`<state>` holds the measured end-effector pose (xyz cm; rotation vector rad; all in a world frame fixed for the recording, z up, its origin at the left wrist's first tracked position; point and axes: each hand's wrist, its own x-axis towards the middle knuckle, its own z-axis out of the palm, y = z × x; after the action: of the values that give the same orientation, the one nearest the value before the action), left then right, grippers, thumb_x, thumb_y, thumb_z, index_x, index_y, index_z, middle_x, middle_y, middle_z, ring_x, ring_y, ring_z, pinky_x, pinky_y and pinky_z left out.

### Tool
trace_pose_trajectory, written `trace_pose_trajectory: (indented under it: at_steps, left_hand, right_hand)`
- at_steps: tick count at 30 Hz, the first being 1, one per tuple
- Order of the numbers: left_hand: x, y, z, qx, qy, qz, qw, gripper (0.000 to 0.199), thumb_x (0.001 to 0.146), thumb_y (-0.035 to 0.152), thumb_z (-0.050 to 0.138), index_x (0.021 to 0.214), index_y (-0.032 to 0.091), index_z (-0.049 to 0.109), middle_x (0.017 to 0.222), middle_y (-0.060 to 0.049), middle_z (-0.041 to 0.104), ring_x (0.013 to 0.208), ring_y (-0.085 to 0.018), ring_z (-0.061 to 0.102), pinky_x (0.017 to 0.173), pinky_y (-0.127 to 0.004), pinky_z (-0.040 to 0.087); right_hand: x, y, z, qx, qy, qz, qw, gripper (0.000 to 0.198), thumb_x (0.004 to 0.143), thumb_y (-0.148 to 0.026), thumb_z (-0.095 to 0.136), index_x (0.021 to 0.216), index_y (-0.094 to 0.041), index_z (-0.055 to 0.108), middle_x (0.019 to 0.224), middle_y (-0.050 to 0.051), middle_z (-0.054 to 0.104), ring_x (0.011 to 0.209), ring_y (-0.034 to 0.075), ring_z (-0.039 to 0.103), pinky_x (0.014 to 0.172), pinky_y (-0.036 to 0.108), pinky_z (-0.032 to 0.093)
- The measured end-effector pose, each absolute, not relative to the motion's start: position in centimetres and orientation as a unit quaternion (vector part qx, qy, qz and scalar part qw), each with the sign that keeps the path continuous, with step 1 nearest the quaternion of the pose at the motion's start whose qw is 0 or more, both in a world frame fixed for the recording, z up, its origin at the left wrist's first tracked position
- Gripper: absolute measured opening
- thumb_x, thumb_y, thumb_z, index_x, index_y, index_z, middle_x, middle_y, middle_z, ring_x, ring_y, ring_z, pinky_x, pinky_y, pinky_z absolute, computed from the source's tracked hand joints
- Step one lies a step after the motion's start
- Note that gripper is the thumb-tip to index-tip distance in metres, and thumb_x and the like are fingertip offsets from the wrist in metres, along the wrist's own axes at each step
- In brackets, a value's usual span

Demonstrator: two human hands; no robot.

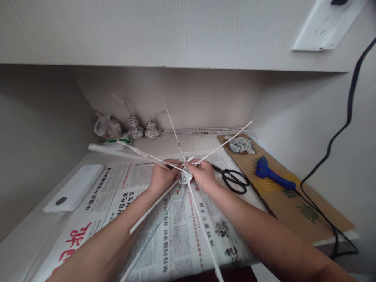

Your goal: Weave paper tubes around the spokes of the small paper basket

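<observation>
Both hands meet over the newspaper at a small woven piece made of rolled paper sticks. Several paper sticks spread out from it like spokes, some toward me and some up and away. My left hand is closed on the sticks at the left of the centre. My right hand pinches the sticks at the right, its fingertips close to the left ones. The fingers partly hide the weave. Just right of my right hand lies a pair of black-handled scissors.
Newspaper covers the tabletop. A blue glue gun and a crumpled-paper bundle rest on cardboard at right. A white power bank-like block lies left. Two woven gourd shapes, a plastic bag and long paper sticks line the back.
</observation>
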<state>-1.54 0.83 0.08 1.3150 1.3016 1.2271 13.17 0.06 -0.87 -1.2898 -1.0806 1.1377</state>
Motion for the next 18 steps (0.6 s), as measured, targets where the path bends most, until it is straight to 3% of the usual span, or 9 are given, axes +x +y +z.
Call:
trace_pose_trajectory:
  at_steps: [4, 10, 18]
  left_hand:
    - [-1.67, 0.9, 0.16, 0.514, 0.53, 0.468, 0.486, 0.029, 0.061, 0.035, 0.08, 0.082, 0.014, 0.08, 0.088, -0.009, 0.078, 0.061, -0.016, 0.065, 0.05, -0.024, 0.051]
    - [-1.43, 0.78, 0.33, 0.486, 0.508, 0.462, 0.541, 0.027, 0.058, 0.034, 0.082, 0.076, 0.015, 0.078, 0.079, -0.006, 0.076, 0.059, -0.014, 0.061, 0.047, -0.02, 0.047]
    - [-1.44, 0.81, 0.54, 0.45, 0.477, 0.454, 0.603, 0.033, 0.051, 0.033, 0.088, 0.075, 0.013, 0.076, 0.077, -0.006, 0.073, 0.067, -0.014, 0.064, 0.054, -0.018, 0.051]
  right_hand:
    - [13.14, -0.02, -0.47, -0.551, -0.432, 0.484, 0.526, 0.025, 0.071, -0.043, 0.072, 0.081, -0.02, 0.071, 0.061, 0.0, 0.07, 0.05, 0.018, 0.063, 0.047, 0.027, 0.047]
    - [13.13, 0.14, -0.35, -0.524, -0.422, 0.49, 0.555, 0.027, 0.063, -0.04, 0.075, 0.078, -0.018, 0.07, 0.065, 0.001, 0.071, 0.058, 0.018, 0.065, 0.056, 0.028, 0.05]
    - [13.17, 0.23, -0.47, -0.519, -0.416, 0.504, 0.55, 0.025, 0.064, -0.039, 0.074, 0.078, -0.018, 0.07, 0.062, 0.001, 0.07, 0.054, 0.018, 0.063, 0.053, 0.027, 0.048]
